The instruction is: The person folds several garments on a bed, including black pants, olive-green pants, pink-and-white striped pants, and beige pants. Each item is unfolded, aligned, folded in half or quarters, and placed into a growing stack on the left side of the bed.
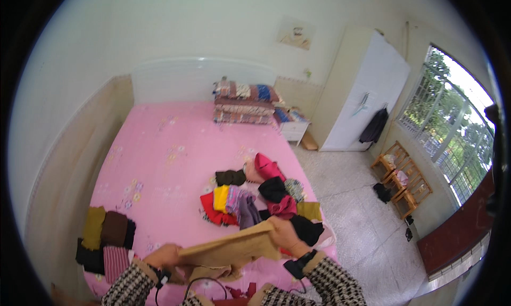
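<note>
A tan piece of clothing (229, 248) is stretched between my two hands over the near part of the bed. My left hand (164, 256) grips its left end, and my right hand (287, 236) is closed on its upper right end. Part of the cloth hangs in folds below. Just beyond it lies a loose heap with a yellow garment (220, 199), a purple garment (248, 211), a magenta garment (282, 206) and a black garment (307, 230). Left of my left hand are folded clothes, among them an olive one (94, 227), a brown one (114, 229) and a pink striped one (115, 264).
The bed has a pink flowered sheet (154, 162), with stacked pillows (245, 109) at its head. A white nightstand (293, 130) and wardrobe (354, 93) stand beyond. Wooden chairs (407, 186) line the window wall at right, near a dark red door (452, 231).
</note>
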### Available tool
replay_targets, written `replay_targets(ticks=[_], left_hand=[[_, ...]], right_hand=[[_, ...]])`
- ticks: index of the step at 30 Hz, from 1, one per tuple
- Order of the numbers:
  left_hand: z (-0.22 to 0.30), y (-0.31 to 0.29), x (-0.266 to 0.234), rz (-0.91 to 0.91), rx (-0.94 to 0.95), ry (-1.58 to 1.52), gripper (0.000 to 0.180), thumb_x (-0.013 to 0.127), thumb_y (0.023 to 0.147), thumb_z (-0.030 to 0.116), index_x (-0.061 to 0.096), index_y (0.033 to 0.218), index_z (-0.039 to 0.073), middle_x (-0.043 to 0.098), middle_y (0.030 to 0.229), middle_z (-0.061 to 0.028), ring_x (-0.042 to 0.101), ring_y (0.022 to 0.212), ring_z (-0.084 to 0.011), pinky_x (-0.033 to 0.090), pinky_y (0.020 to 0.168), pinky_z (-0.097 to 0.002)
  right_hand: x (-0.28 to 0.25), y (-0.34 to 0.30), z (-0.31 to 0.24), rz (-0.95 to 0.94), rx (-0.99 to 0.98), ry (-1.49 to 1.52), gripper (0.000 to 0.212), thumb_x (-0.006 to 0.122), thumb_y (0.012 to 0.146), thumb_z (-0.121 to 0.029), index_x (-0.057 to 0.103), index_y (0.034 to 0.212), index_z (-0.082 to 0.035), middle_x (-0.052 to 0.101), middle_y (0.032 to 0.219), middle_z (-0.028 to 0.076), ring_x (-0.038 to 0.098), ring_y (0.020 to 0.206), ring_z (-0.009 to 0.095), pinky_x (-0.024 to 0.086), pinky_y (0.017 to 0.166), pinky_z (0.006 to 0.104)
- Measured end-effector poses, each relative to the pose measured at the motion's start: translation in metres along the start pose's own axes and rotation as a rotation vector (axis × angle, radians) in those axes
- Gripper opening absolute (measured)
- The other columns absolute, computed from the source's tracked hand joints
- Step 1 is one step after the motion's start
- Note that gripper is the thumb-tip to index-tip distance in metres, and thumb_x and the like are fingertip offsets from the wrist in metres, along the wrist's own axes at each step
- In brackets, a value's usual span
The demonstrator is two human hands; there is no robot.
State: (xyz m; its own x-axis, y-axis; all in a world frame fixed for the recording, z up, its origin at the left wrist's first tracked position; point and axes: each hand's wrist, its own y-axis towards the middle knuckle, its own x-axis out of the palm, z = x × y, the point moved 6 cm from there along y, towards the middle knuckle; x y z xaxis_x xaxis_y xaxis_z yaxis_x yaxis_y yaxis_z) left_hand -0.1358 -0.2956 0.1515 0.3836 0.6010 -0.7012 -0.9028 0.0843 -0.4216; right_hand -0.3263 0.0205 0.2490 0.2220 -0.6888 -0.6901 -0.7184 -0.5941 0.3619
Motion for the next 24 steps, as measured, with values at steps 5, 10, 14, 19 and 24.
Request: replay_targets(ticks=[5, 10, 14, 19, 24], left_hand=[[-0.052, -0.003, -0.042, 0.466, -0.051, 0.180, 0.023, 0.060, 0.065, 0.012, 0.064, 0.088, 0.007, 0.064, 0.083, -0.0193, 0.061, 0.080, -0.0384, 0.049, 0.072, -0.0452], [-0.071, -0.023, -0.072, 0.593, -0.274, -0.023, 0.010, 0.060, 0.070, 0.011, 0.063, 0.077, 0.005, 0.062, 0.079, -0.0179, 0.059, 0.080, -0.0375, 0.046, 0.069, -0.0445], [-0.070, -0.041, -0.081, 0.748, -0.310, 0.029, 0.010, 0.056, 0.075, 0.011, 0.062, 0.074, 0.004, 0.061, 0.078, -0.0176, 0.058, 0.079, -0.0369, 0.046, 0.069, -0.0436], [-0.095, -0.083, -0.072, 0.826, -0.247, -0.081, 0.012, 0.050, 0.076, 0.008, 0.059, 0.075, 0.000, 0.057, 0.074, -0.0206, 0.058, 0.072, -0.0374, 0.045, 0.062, -0.0423], [-0.094, -0.143, -0.054, 0.695, -0.280, -0.132, 0.013, 0.046, 0.075, 0.006, 0.057, 0.074, -0.001, 0.056, 0.069, -0.0212, 0.057, 0.066, -0.0370, 0.043, 0.058, -0.0398]], right_hand=[[-0.041, 0.021, -0.017, 0.011, -0.117, -0.321, 0.022, 0.057, 0.069, -0.005, 0.060, 0.091, -0.005, 0.061, 0.083, 0.017, 0.060, 0.074, 0.036, 0.049, 0.066, 0.0418], [-0.072, 0.028, 0.002, 0.060, -0.080, -0.301, 0.022, 0.052, 0.076, 0.003, 0.058, 0.095, -0.004, 0.061, 0.082, 0.019, 0.061, 0.076, 0.037, 0.048, 0.066, 0.0390], [-0.068, 0.005, 0.039, 0.049, 0.053, -0.296, 0.010, 0.050, 0.087, -0.006, 0.057, 0.093, -0.003, 0.060, 0.079, 0.020, 0.060, 0.072, 0.038, 0.047, 0.061, 0.0398], [-0.057, -0.051, 0.088, -0.002, 0.295, -0.257, 0.015, 0.047, 0.093, -0.014, 0.056, 0.093, -0.002, 0.058, 0.075, 0.018, 0.058, 0.068, 0.035, 0.045, 0.060, 0.0391], [-0.038, -0.104, 0.088, -0.206, 0.301, -0.288, 0.014, 0.046, 0.094, -0.014, 0.054, 0.094, -0.003, 0.059, 0.076, 0.019, 0.060, 0.073, 0.036, 0.046, 0.063, 0.0406]])
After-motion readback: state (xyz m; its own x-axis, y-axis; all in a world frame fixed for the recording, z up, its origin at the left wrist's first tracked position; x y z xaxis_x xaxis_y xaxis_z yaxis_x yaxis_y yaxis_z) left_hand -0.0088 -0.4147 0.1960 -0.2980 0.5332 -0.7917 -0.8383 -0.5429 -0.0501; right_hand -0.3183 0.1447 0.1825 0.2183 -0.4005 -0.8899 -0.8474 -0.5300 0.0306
